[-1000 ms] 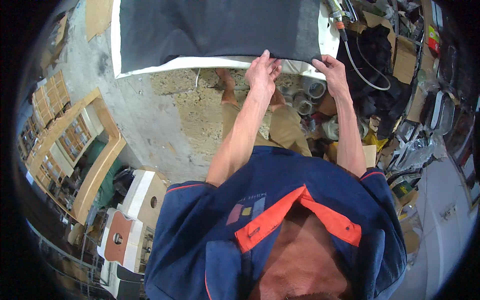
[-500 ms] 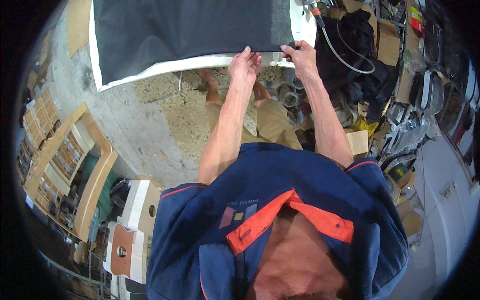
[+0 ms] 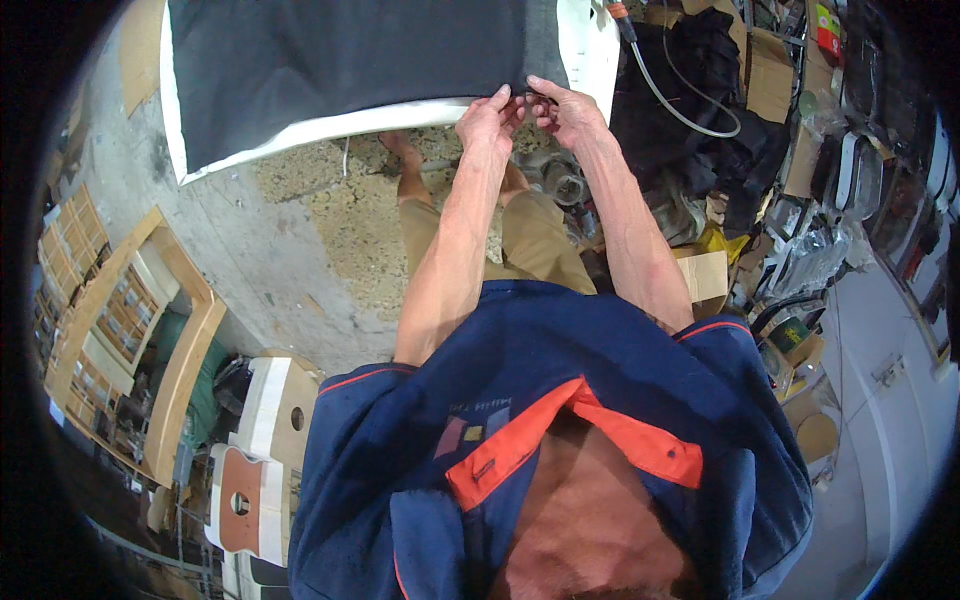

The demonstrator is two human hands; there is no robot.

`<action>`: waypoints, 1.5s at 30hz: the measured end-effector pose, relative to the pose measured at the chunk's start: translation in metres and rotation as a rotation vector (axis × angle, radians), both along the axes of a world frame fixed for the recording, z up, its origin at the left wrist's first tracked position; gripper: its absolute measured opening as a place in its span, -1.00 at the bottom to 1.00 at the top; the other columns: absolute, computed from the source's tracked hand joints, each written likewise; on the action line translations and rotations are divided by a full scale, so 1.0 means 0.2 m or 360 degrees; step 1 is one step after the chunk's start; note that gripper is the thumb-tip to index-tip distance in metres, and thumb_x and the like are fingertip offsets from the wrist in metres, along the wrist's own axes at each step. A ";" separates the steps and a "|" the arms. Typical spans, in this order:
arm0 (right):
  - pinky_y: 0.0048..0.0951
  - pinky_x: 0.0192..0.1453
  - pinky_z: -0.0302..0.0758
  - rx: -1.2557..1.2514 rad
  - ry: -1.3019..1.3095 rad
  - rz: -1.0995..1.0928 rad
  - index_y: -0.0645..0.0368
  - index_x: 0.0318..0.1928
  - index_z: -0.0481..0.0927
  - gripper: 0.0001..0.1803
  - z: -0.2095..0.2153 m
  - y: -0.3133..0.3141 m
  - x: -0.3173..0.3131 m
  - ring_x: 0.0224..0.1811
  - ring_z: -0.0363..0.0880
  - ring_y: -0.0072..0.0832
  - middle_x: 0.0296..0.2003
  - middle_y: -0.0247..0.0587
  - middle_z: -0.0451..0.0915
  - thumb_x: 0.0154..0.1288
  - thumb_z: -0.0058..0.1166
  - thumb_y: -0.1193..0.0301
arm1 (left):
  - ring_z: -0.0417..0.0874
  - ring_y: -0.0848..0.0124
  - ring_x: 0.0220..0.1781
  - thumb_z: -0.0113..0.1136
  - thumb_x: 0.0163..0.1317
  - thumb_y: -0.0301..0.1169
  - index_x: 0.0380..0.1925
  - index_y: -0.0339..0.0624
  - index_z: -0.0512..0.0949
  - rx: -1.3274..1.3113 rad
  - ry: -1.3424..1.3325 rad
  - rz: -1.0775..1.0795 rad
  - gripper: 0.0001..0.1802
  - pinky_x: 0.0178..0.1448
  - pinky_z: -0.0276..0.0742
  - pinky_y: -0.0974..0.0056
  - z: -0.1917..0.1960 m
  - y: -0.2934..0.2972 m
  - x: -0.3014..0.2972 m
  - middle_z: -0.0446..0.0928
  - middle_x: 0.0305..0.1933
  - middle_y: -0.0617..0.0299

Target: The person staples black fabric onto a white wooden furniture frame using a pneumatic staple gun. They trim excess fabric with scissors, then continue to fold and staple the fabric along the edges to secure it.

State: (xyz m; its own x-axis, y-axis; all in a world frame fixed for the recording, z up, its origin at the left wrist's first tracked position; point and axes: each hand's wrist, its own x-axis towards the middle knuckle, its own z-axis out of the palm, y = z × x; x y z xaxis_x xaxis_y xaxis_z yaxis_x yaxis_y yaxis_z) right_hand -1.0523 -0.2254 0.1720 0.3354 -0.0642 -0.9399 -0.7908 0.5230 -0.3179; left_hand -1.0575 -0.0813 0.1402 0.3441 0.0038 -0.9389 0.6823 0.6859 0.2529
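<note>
Left hand (image 3: 486,126): thumb on top, fingers curled beneath, pinching the near edge of the black cloth (image 3: 350,60).
Right hand (image 3: 576,118): just beside the left, thumb over the same edge, fingers bent under it, pinching near the cloth's right corner.
Black cloth: lies over the white panel (image 3: 590,55) at the top of the view, slightly wrinkled, a pale margin showing on its left, near and right sides.
Hose (image 3: 710,134): pale, curving away from an orange fitting (image 3: 617,11) right of the panel.
Right side: dark fabric (image 3: 700,75) in a heap, a cardboard box (image 3: 704,278) nearer the body.
Left side: a wooden frame (image 3: 187,385), then a brown board (image 3: 238,485) with a round hole.
Floor (image 3: 270,270): grey, patchy, beneath bare feet (image 3: 402,152).
</note>
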 end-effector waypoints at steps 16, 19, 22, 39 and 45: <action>-0.34 -0.34 0.59 -0.0881 0.0078 0.0634 0.42 -0.35 0.74 -0.75 -0.11 0.01 0.02 -0.45 0.69 -0.41 -0.45 -0.09 0.74 -0.02 0.53 0.53 | 0.66 0.31 -0.43 0.49 0.29 -0.32 -0.17 -0.27 0.53 0.0347 0.0362 0.0066 -0.66 -0.41 0.67 0.16 0.07 -0.06 -0.13 0.62 -0.34 0.13; -0.32 -0.27 0.62 -0.0953 0.0134 0.0697 0.42 -0.38 0.75 -0.74 -0.12 0.00 0.02 -0.37 0.74 -0.37 -0.42 -0.05 0.75 -0.05 0.54 0.51 | 0.70 0.17 -0.28 0.57 0.22 -0.16 0.01 -0.26 0.49 0.0298 0.0454 -0.0009 -0.43 -0.22 0.69 0.06 0.04 -0.06 -0.14 0.58 -0.23 0.14; -0.31 -0.23 0.64 -0.0989 0.0180 0.0815 0.43 -0.40 0.74 -0.72 -0.12 0.00 0.03 -0.33 0.76 -0.33 -0.40 -0.04 0.76 -0.09 0.54 0.48 | 0.70 0.12 -0.26 0.64 0.12 -0.12 0.08 -0.30 0.43 0.0129 0.0290 -0.0036 -0.28 -0.24 0.68 0.03 -0.02 -0.04 -0.14 0.59 -0.18 0.08; -0.43 -0.50 0.39 -0.0751 0.0084 0.0690 0.35 -0.43 0.74 -0.82 -0.09 -0.02 0.04 -0.51 0.56 -0.55 -0.40 -0.12 0.73 0.01 0.48 0.49 | 0.69 0.23 -0.44 0.62 0.14 -0.20 -0.06 -0.40 0.51 0.0665 0.0165 -0.0032 -0.41 -0.50 0.71 0.16 -0.12 -0.13 -0.13 0.65 -0.23 -0.07; -0.56 -0.61 0.04 0.0068 0.0017 -0.0012 0.24 -0.32 0.64 -0.91 0.02 -0.07 0.10 -0.64 0.18 -0.70 -0.47 -0.28 0.60 0.28 0.33 0.55 | 0.69 0.22 -0.46 0.59 0.17 -0.14 -0.02 -0.43 0.51 0.0379 -0.0156 0.0135 -0.36 -0.50 0.69 0.16 -0.11 -0.08 -0.21 0.65 -0.21 -0.08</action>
State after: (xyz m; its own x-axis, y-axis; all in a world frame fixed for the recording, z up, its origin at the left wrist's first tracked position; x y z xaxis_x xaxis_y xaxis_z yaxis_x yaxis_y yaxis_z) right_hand -1.0315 -0.2403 0.1765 0.3251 -0.0263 -0.9453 -0.7899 0.5421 -0.2868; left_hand -1.0993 -0.0980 0.1187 0.4225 0.2531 -0.8703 0.5890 0.6531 0.4759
